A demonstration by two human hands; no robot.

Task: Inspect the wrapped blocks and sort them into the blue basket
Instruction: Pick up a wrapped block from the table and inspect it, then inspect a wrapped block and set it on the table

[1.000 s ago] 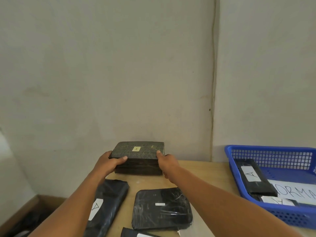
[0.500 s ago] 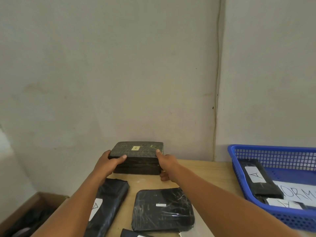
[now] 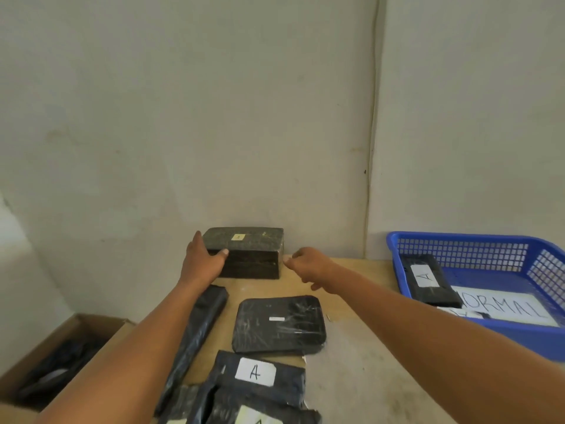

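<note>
So there's a stack of dark wrapped blocks with a small yellow sticker on top (image 3: 244, 250) sitting at the back of the light wooden desk (image 3: 360, 362), right up against the wall. The left hand (image 3: 203, 263) is on its left end, thumb hooked over the front top edge, so that grip is wrapped on the stack. The right hand (image 3: 308, 263) is just beside the stack's right end, not touching it, fingers loosely curled and holding nothing.

Closer in on the desk: a flat black rounded-corner block in shiny plastic wrap (image 3: 278, 324), a long black wrapped block (image 3: 198, 328) partly under the left forearm, and a pile of black bags with white "A" labels (image 3: 256, 381) at the near edge.

The blue plastic mesh basket (image 3: 458, 246) is off to the right, with 1 black wrapped block labelled "A" (image 3: 428, 283) inside, lying on a white paper sign (image 3: 504, 310). A brown cardboard box (image 3: 39, 356) sits lower left, beside the desk, dark stuff inside.
</note>
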